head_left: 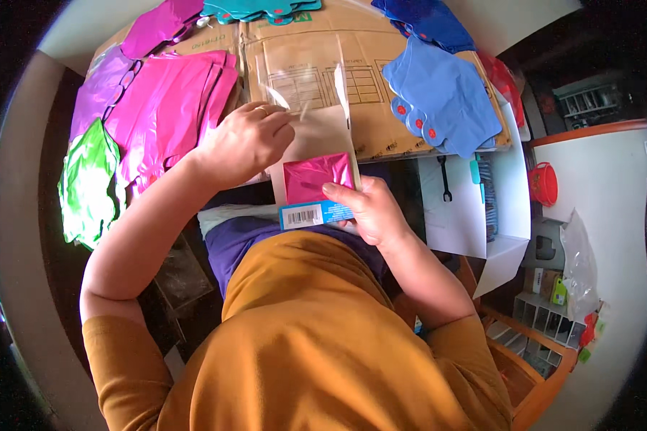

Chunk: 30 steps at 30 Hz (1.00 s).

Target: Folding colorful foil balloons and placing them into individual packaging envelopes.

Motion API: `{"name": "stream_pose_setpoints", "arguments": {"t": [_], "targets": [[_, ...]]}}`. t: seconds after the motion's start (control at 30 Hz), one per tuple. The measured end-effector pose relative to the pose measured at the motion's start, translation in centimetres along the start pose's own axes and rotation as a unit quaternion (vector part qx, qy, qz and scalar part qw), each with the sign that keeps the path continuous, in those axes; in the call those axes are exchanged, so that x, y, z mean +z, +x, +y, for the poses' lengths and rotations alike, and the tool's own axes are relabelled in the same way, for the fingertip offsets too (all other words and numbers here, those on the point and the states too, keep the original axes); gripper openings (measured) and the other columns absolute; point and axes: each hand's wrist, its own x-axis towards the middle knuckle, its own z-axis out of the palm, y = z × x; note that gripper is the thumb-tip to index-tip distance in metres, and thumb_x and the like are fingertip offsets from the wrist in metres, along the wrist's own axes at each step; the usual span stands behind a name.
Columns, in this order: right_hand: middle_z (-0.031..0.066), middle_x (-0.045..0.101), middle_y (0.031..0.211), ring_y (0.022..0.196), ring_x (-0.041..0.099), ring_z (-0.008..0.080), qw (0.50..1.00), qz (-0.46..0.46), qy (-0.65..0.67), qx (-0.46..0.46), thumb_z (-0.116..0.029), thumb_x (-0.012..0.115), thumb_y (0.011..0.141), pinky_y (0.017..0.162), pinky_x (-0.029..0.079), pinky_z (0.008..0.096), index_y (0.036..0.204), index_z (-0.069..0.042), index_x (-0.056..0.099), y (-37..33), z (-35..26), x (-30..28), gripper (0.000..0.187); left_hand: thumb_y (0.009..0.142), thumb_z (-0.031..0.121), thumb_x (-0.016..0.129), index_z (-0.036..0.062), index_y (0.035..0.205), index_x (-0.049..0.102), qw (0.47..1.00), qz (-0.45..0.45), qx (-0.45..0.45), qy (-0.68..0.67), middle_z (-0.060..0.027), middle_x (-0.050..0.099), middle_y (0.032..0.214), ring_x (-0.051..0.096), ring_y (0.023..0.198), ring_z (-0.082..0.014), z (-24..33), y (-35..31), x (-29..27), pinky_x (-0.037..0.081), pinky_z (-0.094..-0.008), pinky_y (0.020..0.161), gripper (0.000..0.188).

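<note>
My right hand grips 1 clear plastic sleeve with folded magenta foil partly inside, my left hand pinching its open top; insertion looks unfinished.

Bright, even daylight; colours are saturated. Glare is seen on the clear sleeve. Strong fisheye bending, dark vignette at the corners, slight softness at the rim.

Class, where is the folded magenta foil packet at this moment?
In the head view's centre, the magenta foil packet sits between the left hand and right hand, below the cardboard.
</note>
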Motion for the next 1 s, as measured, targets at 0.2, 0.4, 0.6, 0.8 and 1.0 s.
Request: {"name": "stream_pose_setpoints", "arguments": {"t": [0.2, 0.4, 0.6, 0.8, 1.0], "targets": [[0.0013, 0.071, 0.077, 0.061, 0.06, 0.0078, 0.999, -0.016, -0.01, -0.03, -0.024, 0.071, 0.093, 0.051, 0.049, 0.026, 0.095, -0.004, 0.074, 0.3, 1.4, 0.6, 0.02, 0.077, 0.009, 0.065, 0.0014, 0.082, 0.06, 0.998, -0.013, -0.048, -0.042, -0.015, 0.066, 0.101, 0.068, 0.092, -0.0304, 1.2, -0.5, 0.3, 0.056, -0.0401, 0.081, 0.01], [0.0004, 0.07, 0.075, 0.06, 0.061, 0.0088, 0.997, -0.008, -0.044, -0.063, -0.021, 0.069, 0.093, 0.051, 0.049, 0.0272, 0.095, -0.003, 0.075, 0.7, 1.3, 0.8, 0.019, 0.074, 0.008, 0.065, 0.0021, 0.08, 0.058, 0.994, -0.012, -0.062, -0.091, -0.0147, 0.063, 0.097, 0.066, 0.087, -0.0315, 2.2, -0.6, -0.6, 0.055, -0.042, 0.079, 0.01], [0.003, 0.072, 0.088, 0.074, 0.064, 0.0106, 0.998, -0.019, -0.038, -0.044, -0.015, 0.07, 0.09, 0.065, 0.053, 0.0292, 0.103, -0.001, 0.072, 1.0, 0.9, 1.1, 0.02, 0.075, 0.01, 0.065, 0.0034, 0.081, 0.059, 0.994, -0.004, -0.086, -0.064, -0.0126, 0.061, 0.09, 0.066, 0.083, -0.0296, 3.5, -0.8, -0.7, 0.056, -0.0407, 0.078, 0.011], [0.0044, 0.071, 0.102, 0.094, 0.063, 0.0119, 0.992, -0.044, 0.051, -0.104, -0.008, 0.07, 0.087, 0.088, 0.049, 0.0299, 0.112, -0.002, 0.068, 2.1, 1.7, 1.7, 0.026, 0.078, 0.013, 0.066, 0.0019, 0.091, 0.059, 0.986, -0.065, -0.146, -0.058, -0.0169, 0.061, 0.101, 0.066, 0.092, -0.0337, 4.3, 1.0, 0.9, 0.055, -0.0436, 0.083, 0.019], [0.005, 0.068, 0.112, 0.103, 0.063, 0.0126, 0.991, -0.083, 0.063, -0.088, -0.006, 0.071, 0.09, 0.094, 0.049, 0.0304, 0.12, -0.001, 0.065, 2.0, 1.5, 1.4, 0.031, 0.079, 0.016, 0.062, 0.0045, 0.09, 0.063, 0.994, 0.015, -0.038, -0.098, -0.0109, 0.064, 0.098, 0.065, 0.089, -0.0286, 3.8, 0.6, 1.8, 0.051, -0.0396, 0.081, 0.016]]}}
